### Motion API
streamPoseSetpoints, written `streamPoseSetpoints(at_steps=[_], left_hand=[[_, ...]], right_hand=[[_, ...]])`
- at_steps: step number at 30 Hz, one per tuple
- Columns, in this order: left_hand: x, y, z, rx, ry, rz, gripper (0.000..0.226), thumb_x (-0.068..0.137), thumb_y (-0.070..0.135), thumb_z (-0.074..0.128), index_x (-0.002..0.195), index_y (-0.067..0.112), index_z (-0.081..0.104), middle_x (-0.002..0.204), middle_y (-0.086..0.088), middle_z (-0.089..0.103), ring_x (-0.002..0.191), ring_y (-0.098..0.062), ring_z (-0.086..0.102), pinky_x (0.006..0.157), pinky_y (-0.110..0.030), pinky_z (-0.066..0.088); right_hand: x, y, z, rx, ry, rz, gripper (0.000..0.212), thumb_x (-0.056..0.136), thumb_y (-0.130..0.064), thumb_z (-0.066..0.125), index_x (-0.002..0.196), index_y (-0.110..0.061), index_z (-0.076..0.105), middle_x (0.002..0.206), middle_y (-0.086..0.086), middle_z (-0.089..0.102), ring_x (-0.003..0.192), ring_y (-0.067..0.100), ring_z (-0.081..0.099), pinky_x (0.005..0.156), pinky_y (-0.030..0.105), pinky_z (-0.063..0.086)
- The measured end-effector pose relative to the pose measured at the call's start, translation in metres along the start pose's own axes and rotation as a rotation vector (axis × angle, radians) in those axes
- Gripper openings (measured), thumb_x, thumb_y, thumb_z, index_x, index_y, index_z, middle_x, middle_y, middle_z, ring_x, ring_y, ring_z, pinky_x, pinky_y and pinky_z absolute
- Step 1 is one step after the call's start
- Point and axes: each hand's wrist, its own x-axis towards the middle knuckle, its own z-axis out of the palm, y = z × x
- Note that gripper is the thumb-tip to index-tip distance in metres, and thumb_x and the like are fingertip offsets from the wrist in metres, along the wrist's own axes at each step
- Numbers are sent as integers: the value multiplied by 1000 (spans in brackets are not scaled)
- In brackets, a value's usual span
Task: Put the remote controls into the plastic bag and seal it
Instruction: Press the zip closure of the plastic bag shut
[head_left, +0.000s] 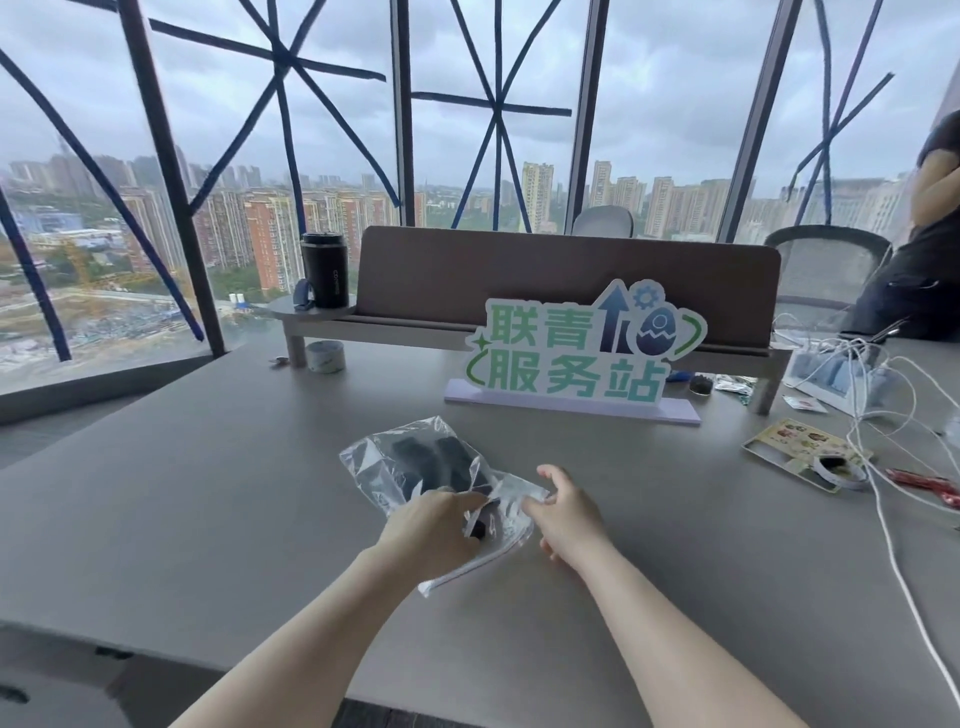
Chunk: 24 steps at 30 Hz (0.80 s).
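The left hand fingers pinch the clear plastic bag holding dark remote controls on the grey table, the right hand fingers curl, pinching its edge

Desk: plain grey. Plastic bag near the front edge: clear, with black remote controls showing through. Sign toward the back edge: white, green characters, dark blue arrow, on a lilac base. Flask at the back left: black. Cables along the right edge: white. Window tape: blue, crossed in star patterns.
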Motion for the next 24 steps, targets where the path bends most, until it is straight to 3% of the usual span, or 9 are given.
streamPoseSetpoints(at_steps=[3,8,12,14,19,24], left_hand=[[-10,-12,-4,117,-87,-31,65,72,21,49,131,46,40,117,-1,59,104,-29,60,76,-34,48],[-13,-27,-25,89,54,-205,59,76,11,48,128,38,48,121,-5,61,99,-33,62,78,-35,50],[1,-23,-70,-484,186,-331,37,76,2,56,108,20,65,88,-10,69,44,-25,64,50,-34,59],[8,-12,-108,-713,286,-285,19,78,-2,61,92,9,67,82,-13,67,38,-16,62,42,-29,57],[16,12,-191,-936,439,-105,11,77,1,71,71,9,67,62,-9,62,41,-6,60,43,-16,51],[14,17,-196,-939,381,-87,5,75,4,74,80,4,74,75,-16,68,64,-18,65,58,-18,57]], right_hand=[[12,-1,5,-94,129,-43,29,84,-16,52,107,-21,69,95,1,74,69,23,62,72,36,59],[0,-12,-5,-23,170,-50,30,80,-7,46,92,-25,67,63,2,68,40,18,57,52,28,50],[-14,-45,-29,210,215,-70,30,85,-5,48,77,-19,74,53,2,65,30,12,48,36,19,41],[-21,-73,-51,404,271,-103,30,87,-4,50,76,-16,75,51,2,65,31,11,48,33,19,39],[-43,-140,-99,661,348,-266,29,87,-1,50,77,-14,75,56,6,68,34,11,52,36,22,45],[-49,-150,-115,692,371,-267,25,85,-2,52,80,-12,74,59,6,69,35,12,55,38,22,48]])
